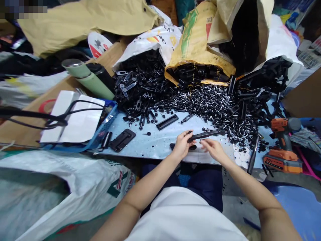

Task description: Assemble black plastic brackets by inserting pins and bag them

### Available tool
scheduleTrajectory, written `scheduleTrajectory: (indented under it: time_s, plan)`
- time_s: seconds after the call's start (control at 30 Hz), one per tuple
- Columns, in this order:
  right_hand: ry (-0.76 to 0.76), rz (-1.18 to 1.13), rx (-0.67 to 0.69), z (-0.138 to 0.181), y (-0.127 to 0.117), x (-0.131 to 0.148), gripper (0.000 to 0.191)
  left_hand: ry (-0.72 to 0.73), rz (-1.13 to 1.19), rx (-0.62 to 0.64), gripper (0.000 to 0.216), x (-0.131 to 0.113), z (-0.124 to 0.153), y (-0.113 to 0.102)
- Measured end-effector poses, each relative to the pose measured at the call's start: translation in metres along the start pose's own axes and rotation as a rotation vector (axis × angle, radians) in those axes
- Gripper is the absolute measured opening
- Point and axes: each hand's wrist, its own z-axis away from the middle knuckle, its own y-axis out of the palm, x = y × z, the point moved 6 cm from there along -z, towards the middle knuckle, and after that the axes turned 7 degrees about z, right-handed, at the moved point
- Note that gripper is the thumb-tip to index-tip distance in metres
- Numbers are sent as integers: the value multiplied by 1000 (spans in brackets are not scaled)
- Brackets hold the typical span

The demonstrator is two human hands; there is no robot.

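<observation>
My left hand (182, 145) is closed on one end of a long black plastic bar (204, 135), holding it just above the light blue table (152, 147). My right hand (213, 149) hovers beside it near the table's front edge, fingers curled and smeared by motion; whether it holds anything is unclear. Another dark bar (173, 146) lies flat under my left hand. Behind the hands spreads a heap of small black parts with white pins (213, 103).
Sacks (198, 40) spill black parts at the back. A black bracket (122, 139) and a long strip (167, 122) lie on the left of the table. An orange cordless drill (283, 144) and a screwdriver (252, 154) sit right. A green flask (87, 78) and blue basket (107, 125) stand left.
</observation>
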Motion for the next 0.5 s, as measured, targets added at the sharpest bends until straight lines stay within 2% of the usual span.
scheduleTrajectory:
  time_s: [0.07, 0.13, 0.2, 0.27, 0.33, 0.43, 0.5]
  plan:
    - [-117, 324, 16, 17, 3, 8, 36, -2, -44, -33, 23, 2, 4, -8]
    - [-227, 604, 60, 23, -4, 10, 31, 44, -198, 45, 26, 4, 9, -10]
    - [-289, 768, 250, 24, -5, 3, 28, 192, -473, 167, 30, 0, 14, -8]
    - [-324, 836, 452, 25, -2, -8, 24, 387, -835, 281, 34, -6, 19, -3]
    - [-332, 862, 562, 27, 4, -18, 22, 473, -1180, 411, 36, -5, 20, 2]
    - [-273, 899, 586, 30, 13, -26, 24, 462, -1485, 557, 41, 0, 19, 2]
    - [-233, 935, 549, 31, 17, -26, 26, 492, -1566, 577, 51, 2, 18, 2]
